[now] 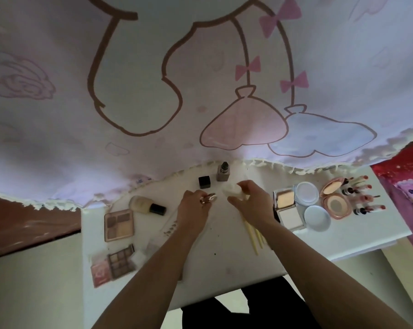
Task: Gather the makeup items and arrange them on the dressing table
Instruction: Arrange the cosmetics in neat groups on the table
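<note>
My left hand (193, 210) pinches a small shiny rose-gold item (208, 198) above the white dressing table (227, 252). My right hand (250, 203) grips a small white bottle (232, 189) just to its right. Behind them stand a black cube jar (204, 182) and a square foundation bottle (223, 172). A cream bottle with a black cap (146, 205) lies at the left, with two eyeshadow palettes (119, 224) (121, 260) below it. Pale brush handles (253, 236) lie under my right wrist.
Open powder compacts (287, 210), round white lids (306, 193) (317, 218), a rose-gold compact (336, 200) and several lipsticks (364, 198) sit lined up at the right. A pink cartoon cloth (200, 91) hangs behind the table. Red bedding (405, 172) lies far right.
</note>
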Action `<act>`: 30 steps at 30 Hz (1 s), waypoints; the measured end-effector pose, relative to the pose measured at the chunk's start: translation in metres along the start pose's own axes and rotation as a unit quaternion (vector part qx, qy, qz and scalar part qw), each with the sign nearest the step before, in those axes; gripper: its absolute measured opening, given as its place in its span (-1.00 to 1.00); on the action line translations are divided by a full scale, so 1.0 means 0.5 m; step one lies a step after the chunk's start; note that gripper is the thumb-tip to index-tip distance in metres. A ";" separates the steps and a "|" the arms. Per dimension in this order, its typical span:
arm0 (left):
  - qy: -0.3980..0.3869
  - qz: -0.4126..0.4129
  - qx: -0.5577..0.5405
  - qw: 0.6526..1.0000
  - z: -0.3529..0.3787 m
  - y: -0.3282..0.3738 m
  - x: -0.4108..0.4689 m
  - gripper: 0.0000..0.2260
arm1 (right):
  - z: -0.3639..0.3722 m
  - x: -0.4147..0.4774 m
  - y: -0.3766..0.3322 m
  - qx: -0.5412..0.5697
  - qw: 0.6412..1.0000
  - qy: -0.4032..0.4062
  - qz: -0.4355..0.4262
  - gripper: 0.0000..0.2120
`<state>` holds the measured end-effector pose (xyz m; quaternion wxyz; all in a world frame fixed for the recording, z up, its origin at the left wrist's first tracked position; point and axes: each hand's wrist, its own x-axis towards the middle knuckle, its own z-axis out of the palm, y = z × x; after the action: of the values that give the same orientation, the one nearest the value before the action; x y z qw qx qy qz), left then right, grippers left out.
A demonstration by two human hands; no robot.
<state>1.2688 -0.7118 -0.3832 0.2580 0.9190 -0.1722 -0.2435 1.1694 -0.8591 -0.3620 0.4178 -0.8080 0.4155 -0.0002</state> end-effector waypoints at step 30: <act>-0.032 0.040 0.296 0.954 -0.139 -0.257 -0.021 -0.36 | 0.186 -0.135 -0.053 -0.096 0.985 -0.145 -0.009 -0.63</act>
<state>1.3222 -0.5763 -0.3991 -0.0216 0.9384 -0.2809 -0.2001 1.1753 -0.7428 -0.3812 0.3941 -0.8397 0.3410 0.1529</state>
